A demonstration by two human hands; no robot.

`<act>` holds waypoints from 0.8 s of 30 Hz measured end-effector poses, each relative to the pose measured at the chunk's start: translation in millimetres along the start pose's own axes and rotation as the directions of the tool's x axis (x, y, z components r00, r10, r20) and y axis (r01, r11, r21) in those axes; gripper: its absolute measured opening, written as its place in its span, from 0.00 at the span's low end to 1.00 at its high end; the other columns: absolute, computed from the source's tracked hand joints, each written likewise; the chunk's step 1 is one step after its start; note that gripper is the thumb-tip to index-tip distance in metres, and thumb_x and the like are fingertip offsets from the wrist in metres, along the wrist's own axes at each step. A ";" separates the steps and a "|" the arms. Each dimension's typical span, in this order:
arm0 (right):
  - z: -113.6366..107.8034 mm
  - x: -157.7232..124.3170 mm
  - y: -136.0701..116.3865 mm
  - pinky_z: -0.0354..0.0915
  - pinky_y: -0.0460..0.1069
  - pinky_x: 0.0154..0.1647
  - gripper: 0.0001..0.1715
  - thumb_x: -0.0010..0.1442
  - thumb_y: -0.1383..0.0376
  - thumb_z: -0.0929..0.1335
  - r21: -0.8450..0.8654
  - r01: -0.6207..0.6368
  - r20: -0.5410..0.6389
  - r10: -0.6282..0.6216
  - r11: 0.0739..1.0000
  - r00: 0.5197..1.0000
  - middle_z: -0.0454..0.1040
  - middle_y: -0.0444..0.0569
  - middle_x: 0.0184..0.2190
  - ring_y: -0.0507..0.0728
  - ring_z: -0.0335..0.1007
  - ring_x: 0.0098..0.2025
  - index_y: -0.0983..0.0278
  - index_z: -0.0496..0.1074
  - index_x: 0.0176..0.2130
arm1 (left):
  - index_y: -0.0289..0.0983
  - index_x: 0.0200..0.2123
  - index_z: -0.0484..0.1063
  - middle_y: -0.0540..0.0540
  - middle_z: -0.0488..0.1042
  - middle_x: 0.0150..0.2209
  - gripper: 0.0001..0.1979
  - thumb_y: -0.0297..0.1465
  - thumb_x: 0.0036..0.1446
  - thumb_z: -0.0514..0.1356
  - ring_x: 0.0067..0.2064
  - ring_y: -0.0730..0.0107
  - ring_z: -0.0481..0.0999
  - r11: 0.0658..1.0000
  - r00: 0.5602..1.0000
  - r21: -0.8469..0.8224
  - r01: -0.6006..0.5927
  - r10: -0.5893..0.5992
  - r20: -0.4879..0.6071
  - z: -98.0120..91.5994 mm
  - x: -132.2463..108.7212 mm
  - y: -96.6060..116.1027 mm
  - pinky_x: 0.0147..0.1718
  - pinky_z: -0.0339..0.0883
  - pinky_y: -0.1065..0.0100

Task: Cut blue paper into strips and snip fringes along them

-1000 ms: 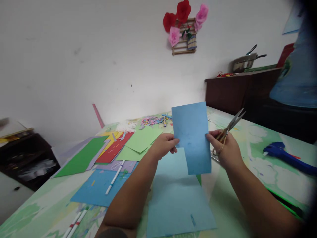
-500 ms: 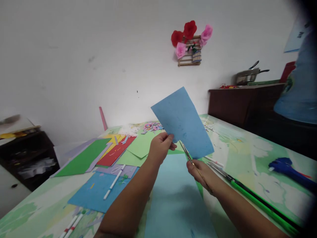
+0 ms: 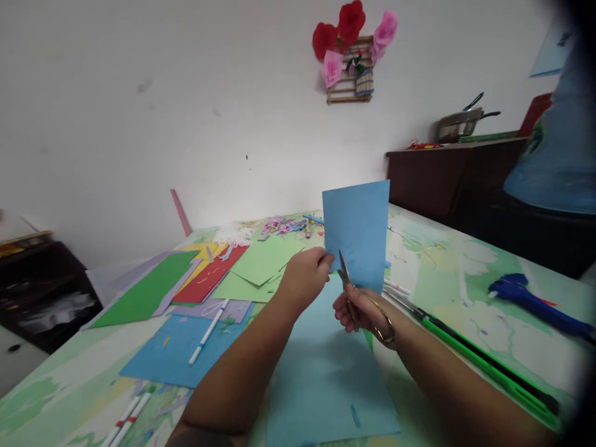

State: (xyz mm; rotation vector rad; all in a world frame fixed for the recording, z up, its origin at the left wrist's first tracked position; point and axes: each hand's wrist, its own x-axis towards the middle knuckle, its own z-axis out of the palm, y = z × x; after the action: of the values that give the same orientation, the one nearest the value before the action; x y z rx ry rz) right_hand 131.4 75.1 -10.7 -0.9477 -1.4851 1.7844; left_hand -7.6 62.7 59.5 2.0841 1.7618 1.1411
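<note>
My left hand (image 3: pixel 310 273) pinches the lower left corner of a blue sheet (image 3: pixel 357 223), which stands upright above the table. In my right hand (image 3: pixel 361 307) is a pair of gold-handled scissors (image 3: pixel 344 271), their blades parted at the sheet's lower edge, close to my left fingertips. Whether the blades have paper between them is hard to make out. Under both hands lies a larger light blue sheet (image 3: pixel 326 385) flat on the table, with a small dark blue scrap (image 3: pixel 355 416) on it.
Coloured sheets (image 3: pixel 144 288), a white marker (image 3: pixel 209 332) and two more markers (image 3: pixel 128 419) lie left. Paper scraps (image 3: pixel 284 226) are heaped at the back. A green-handled cutter (image 3: pixel 488 366) and a blue glue gun (image 3: pixel 535 304) lie right, near a dark cabinet (image 3: pixel 428 180).
The blue sheet has turned from a slant to nearly upright. The scissors have swung more upright and their blades have parted. The view has shifted slightly.
</note>
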 end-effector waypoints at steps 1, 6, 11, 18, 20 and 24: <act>0.2 0.0 -0.3 0.61 0.47 0.25 0.35 0.40 0.37 0.61 -0.017 0.013 -0.020 -0.013 1.000 1.000 0.67 0.47 0.22 0.50 0.63 0.22 0.67 0.66 0.26 | 0.37 0.18 0.60 0.52 0.67 0.16 0.14 0.35 0.52 0.49 0.20 0.74 0.67 1.000 1.000 -0.007 0.013 -0.013 0.006 0.4 0.0 0.9 0.23 0.55 0.71; -2.4 3.8 4.8 0.63 0.50 0.29 0.32 0.44 0.40 0.61 -0.198 0.136 -0.151 -0.167 0.971 0.974 0.69 0.50 0.24 0.53 0.65 0.25 0.66 0.66 0.27 | 0.37 0.18 0.62 0.52 0.68 0.16 0.13 0.34 0.51 0.50 0.18 0.76 0.67 0.970 0.981 -0.187 0.157 -0.132 0.141 3.2 3.4 2.6 0.22 0.59 0.72; -3.7 3.4 7.4 0.58 0.50 0.29 0.27 0.46 0.43 0.63 -0.371 0.186 -0.222 -0.281 0.910 0.934 0.67 0.47 0.22 0.54 0.62 0.27 0.65 0.66 0.24 | 0.36 0.20 0.63 0.52 0.67 0.16 0.11 0.34 0.51 0.50 0.17 0.77 0.66 0.950 0.969 -0.239 0.202 -0.158 0.191 3.3 6.0 0.8 0.19 0.59 0.73; 1.0 -2.1 3.6 0.54 0.48 0.24 0.25 0.53 0.46 0.56 -0.704 0.139 -0.224 -0.403 0.697 0.887 0.66 0.47 0.20 0.55 0.62 0.25 0.63 0.64 0.23 | 0.36 0.20 0.63 0.52 0.67 0.16 0.12 0.36 0.50 0.50 0.18 0.76 0.66 0.968 0.975 -0.222 0.117 -0.070 0.210 1.6 5.1 -2.6 0.21 0.59 0.74; 2.2 -2.5 5.7 0.54 0.48 0.23 0.25 0.55 0.48 0.55 -0.721 0.178 -0.201 -0.448 0.669 0.871 0.66 0.47 0.20 0.55 0.62 0.25 0.63 0.63 0.23 | 0.36 0.20 0.62 0.52 0.68 0.18 0.11 0.35 0.50 0.50 0.19 0.76 0.67 0.962 0.971 -0.244 0.125 -0.069 0.228 2.2 5.3 -3.8 0.20 0.59 0.74; 4.9 -1.7 12.9 0.55 0.47 0.22 0.27 0.57 0.48 0.52 -0.702 0.243 -0.172 -0.491 0.670 0.854 0.67 0.47 0.19 0.55 0.63 0.23 0.63 0.63 0.25 | 0.36 0.20 0.61 0.52 0.67 0.17 0.11 0.35 0.49 0.50 0.19 0.76 0.66 0.954 0.962 -0.255 0.160 -0.093 0.257 4.4 6.4 -5.1 0.19 0.59 0.74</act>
State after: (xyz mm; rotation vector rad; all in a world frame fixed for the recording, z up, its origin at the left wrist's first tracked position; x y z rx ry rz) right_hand 128.0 68.8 -22.6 -1.1062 -1.9322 0.7151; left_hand -8.6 71.3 56.2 1.8306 1.5056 0.9820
